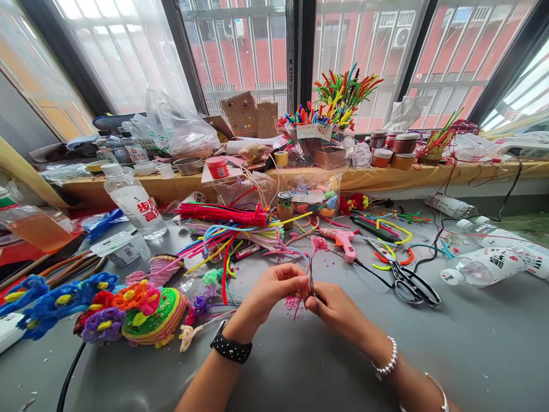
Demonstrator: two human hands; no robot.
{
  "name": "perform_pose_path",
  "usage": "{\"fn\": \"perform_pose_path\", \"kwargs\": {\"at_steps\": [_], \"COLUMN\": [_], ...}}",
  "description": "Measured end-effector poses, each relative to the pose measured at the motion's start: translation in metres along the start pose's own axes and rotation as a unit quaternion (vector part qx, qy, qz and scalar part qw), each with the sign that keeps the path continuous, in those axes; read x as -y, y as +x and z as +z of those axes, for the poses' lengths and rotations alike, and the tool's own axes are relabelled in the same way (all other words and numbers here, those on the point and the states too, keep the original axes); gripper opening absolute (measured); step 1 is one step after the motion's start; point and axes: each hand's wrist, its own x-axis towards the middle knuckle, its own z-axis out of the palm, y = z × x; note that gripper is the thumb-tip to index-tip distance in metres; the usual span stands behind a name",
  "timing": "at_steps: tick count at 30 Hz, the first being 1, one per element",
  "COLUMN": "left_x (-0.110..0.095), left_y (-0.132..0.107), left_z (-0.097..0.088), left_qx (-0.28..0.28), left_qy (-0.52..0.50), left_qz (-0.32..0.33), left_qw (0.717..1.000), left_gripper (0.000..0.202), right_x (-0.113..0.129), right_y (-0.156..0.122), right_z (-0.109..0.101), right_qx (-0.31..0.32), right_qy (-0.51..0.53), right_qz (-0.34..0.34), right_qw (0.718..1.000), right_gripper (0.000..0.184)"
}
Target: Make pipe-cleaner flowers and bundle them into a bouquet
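Note:
In front of me, near the middle of the table, both hands meet. My left hand [278,289] pinches a thin pink pipe cleaner [297,309], whose tail hangs below the fingers. A fuzzy pink tuft [319,244] shows just above, seemingly at its upper end. My right hand [338,309] is closed around small dark scissors [313,277], blades pointing up beside the stem. Whether the blades touch the stem I cannot tell. Pink fluff clippings [291,304] lie on the table beneath the hands.
A pink glue gun [341,243] and large scissors [403,277] lie beyond my right hand. Bundled pipe cleaners [227,217] are piled ahead. Fuzzy flowers [103,303] sit at left. Water bottles [489,266] lie at right; another bottle [134,203] stands at left.

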Motion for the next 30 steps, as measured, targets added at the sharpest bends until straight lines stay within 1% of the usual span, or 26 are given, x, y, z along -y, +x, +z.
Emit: {"fn": "perform_pose_path", "kwargs": {"at_steps": [10, 20, 24, 30], "left_x": [0.0026, 0.0013, 0.0018, 0.0022], "left_y": [0.0000, 0.0006, 0.0009, 0.0006], "left_z": [-0.0010, -0.0007, -0.0020, -0.0018], "left_qx": [-0.007, -0.014, -0.011, -0.006], "left_qy": [-0.007, 0.008, 0.021, 0.009], "left_qz": [-0.002, 0.007, 0.019, 0.027], "left_qw": [1.000, 1.000, 1.000, 1.000], "left_gripper": [0.019, 0.019, 0.016, 0.013], "right_x": [0.0002, -0.0056, -0.0044, -0.0007], "right_y": [0.0008, 0.0009, 0.0017, 0.0011], "right_z": [-0.0028, 0.0002, -0.0006, 0.0005], "right_qx": [-0.018, -0.026, -0.012, 0.014], "right_qy": [0.001, -0.011, 0.009, 0.059], "right_qz": [0.009, 0.011, 0.006, 0.001], "right_qw": [1.000, 1.000, 1.000, 0.998], "right_gripper": [0.057, 0.055, 0.057, 0.062]}}
